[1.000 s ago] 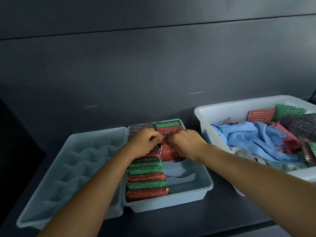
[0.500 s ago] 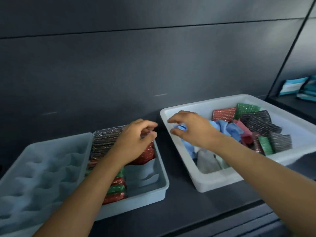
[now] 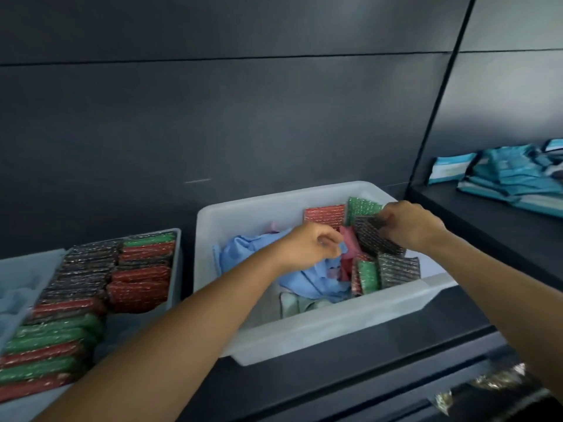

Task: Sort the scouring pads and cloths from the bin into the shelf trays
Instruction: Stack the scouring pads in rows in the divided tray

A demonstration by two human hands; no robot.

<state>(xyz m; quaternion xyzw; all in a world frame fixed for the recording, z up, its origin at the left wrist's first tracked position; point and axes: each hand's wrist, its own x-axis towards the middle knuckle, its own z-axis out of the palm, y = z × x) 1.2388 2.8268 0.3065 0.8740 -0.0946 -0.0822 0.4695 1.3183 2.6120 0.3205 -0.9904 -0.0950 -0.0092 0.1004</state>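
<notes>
A white bin (image 3: 304,333) holds a blue cloth (image 3: 310,280), a pink cloth (image 3: 348,239) and glittery scouring pads in red (image 3: 324,214), green (image 3: 361,207) and dark grey (image 3: 397,269). My right hand (image 3: 411,226) pinches the top edge of a dark grey pad (image 3: 373,240) standing tilted in the bin. Over the bin's middle, my left hand (image 3: 310,245) curls its fingers on a fold of the blue cloth. To the left, a light blue tray (image 3: 176,269) is packed with rows of red, green and dark pads.
A second light blue tray (image 3: 18,284) with moulded dividers sits at the far left edge. Teal packages (image 3: 502,175) lie on the dark shelf to the right. Shiny packets (image 3: 499,379) show on a lower shelf. A dark wall stands close behind.
Both hands left the pad tray and moved right into the bin. My right hand took hold of a dark grey pad; my left hand came onto the blue cloth. The view swung right.
</notes>
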